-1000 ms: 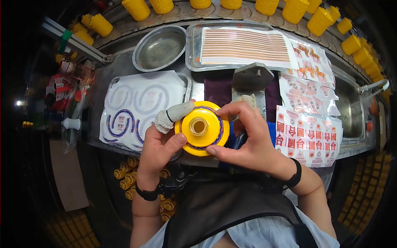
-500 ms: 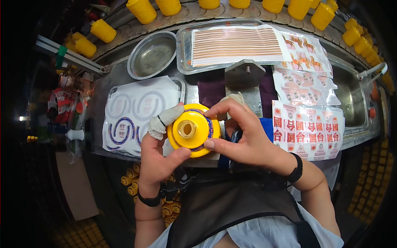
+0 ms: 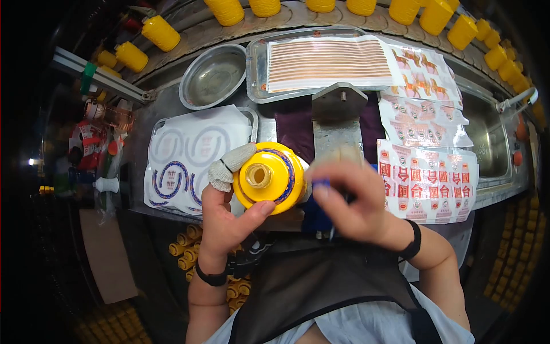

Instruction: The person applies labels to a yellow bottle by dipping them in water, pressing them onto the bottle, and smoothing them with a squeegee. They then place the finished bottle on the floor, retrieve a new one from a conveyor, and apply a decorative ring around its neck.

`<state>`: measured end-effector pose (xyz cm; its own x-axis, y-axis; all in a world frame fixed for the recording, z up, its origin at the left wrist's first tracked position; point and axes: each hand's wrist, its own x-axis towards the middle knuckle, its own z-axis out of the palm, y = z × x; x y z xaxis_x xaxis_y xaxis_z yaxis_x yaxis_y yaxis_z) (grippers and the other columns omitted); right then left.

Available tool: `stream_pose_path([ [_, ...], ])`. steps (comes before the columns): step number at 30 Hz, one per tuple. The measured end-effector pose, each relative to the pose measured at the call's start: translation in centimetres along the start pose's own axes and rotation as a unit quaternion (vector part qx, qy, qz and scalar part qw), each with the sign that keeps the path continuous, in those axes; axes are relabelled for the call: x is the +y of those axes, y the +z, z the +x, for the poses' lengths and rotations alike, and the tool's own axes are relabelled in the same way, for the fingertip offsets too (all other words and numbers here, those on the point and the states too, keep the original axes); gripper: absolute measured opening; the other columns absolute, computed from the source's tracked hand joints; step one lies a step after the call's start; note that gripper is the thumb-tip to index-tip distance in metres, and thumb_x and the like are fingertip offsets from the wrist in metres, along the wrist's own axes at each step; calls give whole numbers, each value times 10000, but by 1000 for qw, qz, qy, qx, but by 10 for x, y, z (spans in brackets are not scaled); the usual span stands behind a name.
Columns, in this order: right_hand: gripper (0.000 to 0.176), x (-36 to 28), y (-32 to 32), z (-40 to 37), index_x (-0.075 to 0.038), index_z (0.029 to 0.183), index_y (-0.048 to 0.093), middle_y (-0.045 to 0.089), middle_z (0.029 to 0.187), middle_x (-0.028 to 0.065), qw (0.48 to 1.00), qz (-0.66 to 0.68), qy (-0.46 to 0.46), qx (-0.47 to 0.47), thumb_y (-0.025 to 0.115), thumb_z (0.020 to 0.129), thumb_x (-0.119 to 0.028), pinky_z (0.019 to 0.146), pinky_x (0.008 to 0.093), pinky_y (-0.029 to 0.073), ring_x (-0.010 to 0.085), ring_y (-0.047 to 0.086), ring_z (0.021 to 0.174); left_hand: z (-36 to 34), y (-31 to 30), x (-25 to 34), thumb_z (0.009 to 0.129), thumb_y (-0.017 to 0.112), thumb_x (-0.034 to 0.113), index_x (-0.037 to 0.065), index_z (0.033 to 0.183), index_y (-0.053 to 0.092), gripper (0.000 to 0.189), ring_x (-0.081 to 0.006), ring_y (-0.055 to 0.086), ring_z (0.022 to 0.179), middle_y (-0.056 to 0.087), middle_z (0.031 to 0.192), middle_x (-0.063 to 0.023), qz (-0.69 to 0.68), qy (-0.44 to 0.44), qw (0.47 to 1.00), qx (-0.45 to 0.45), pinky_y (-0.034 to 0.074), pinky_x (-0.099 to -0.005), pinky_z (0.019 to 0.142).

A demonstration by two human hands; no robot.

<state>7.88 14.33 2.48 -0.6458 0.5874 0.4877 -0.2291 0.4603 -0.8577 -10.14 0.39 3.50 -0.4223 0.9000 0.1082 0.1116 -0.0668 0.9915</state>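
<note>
My left hand (image 3: 226, 221) grips a yellow bottle (image 3: 269, 176) seen mouth-on, with a blue and red patterned band around its shoulder. A white knitted finger cover on that hand's forefinger lies against the bottle's upper left side. My right hand (image 3: 352, 203) is blurred just right of the bottle and no longer touches it. Its fingers are curled near something blue (image 3: 321, 184); whether they hold it is unclear.
A tray of curved blue decals (image 3: 189, 155) lies at the left, a round metal bowl (image 3: 215, 74) and a tray of striped decals (image 3: 326, 60) behind. Red-character decal sheets (image 3: 427, 180) lie at the right. A metal stand (image 3: 338, 117) is ahead. Yellow bottles (image 3: 160, 31) line the far conveyor.
My right hand has come off the bottle and pulled back to the right, blurring. The left hand has tilted the bottle a little and keeps hold of it.
</note>
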Motion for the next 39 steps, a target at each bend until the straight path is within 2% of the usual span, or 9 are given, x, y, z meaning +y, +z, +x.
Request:
stream_pose_path([
  [3,631,-17,-3,-18,-103,1314,627,681,869,22,961,-143,-155,-178,707,690,-58,467,313,442,161,596,560,-2,-3,0,775,790,178,-18,1416,433,759,-238,524,1266,523,1381,-145,-7,-33,999,-15,418,-382,1077],
  [12,582,-8,3,-14,-81,1333,606,726,945,82,981,-153,-82,-86,653,759,2,462,305,439,169,615,548,0,-8,-7,776,777,162,-17,1413,429,748,-229,534,1252,538,1355,-136,43,24,998,-30,422,-373,1071],
  [17,405,2,4,15,-14,1300,597,686,1105,222,994,-45,-13,-102,581,895,-14,723,344,563,326,717,872,0,-3,-6,764,793,169,-14,1351,501,680,-229,563,1211,590,1295,-146,26,17,1000,-3,417,-355,1053],
  [21,404,16,8,41,-19,1305,594,675,1144,225,988,13,-47,-145,577,902,-22,729,342,558,338,713,889,-2,-6,-10,732,839,208,3,1390,467,783,-265,552,1238,567,1333,-145,2,8,1000,-17,401,-364,1072],
  [27,598,-10,-1,-18,-23,1298,621,707,1099,178,947,-230,-159,-158,657,704,35,512,301,434,187,607,595,-2,1,-16,634,913,266,33,1384,430,922,-335,496,1275,500,1366,-172,131,84,988,-10,381,-402,1087],
  [31,603,-13,6,-10,-87,1294,645,721,1105,55,876,-332,-289,-197,667,694,-34,483,244,334,88,452,523,-4,28,-31,665,894,233,23,1380,418,884,-306,544,1202,534,1297,-165,137,173,969,110,425,-391,1035],
  [34,553,-45,22,7,-92,1302,638,709,1151,49,819,-440,-267,-254,645,749,-95,492,235,355,78,474,540,-9,36,-37,722,840,266,-5,1391,379,857,-389,520,1210,511,1321,-216,189,193,949,165,411,-447,1048],
  [35,574,-54,31,12,-89,1374,575,703,1012,33,796,-478,-263,-263,600,803,-144,475,245,381,82,493,531,-10,34,-34,762,805,258,-30,1392,360,823,-393,527,1201,502,1326,-236,281,205,924,158,422,-451,1033],
  [39,676,-75,62,20,-66,1476,443,481,682,8,753,-574,-148,-288,574,820,-159,438,287,414,111,523,502,-11,36,-48,799,778,241,-37,1431,298,842,-399,529,1204,470,1355,-255,113,91,984,106,430,-439,1032],
])
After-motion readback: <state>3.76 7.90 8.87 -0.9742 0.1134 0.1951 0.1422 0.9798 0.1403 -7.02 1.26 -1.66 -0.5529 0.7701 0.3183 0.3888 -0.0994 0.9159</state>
